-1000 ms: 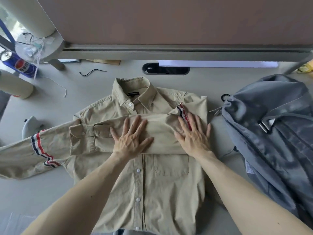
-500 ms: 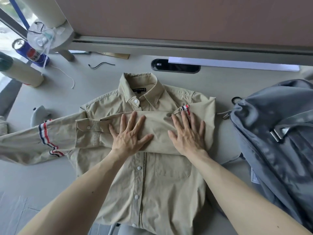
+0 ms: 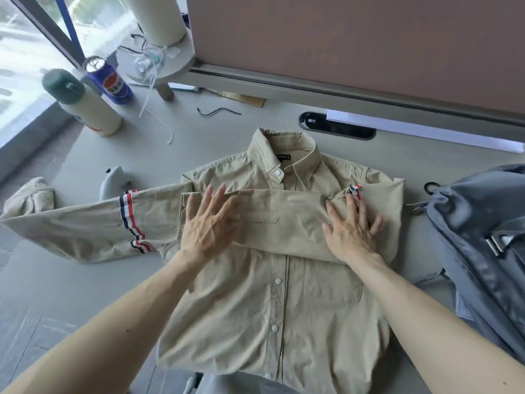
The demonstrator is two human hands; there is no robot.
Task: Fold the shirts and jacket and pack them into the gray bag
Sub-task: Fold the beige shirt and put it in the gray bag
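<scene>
The fingers of the left hand and right hand are being held flat and spread, gripping nothing, pressed on a sleeve folded across the beige shirt. Beyond the fingertips, the collar label is being shown too small for reading. Right of the fingers, the gray bag is being cut off by the frame on the gray worktop.
</scene>
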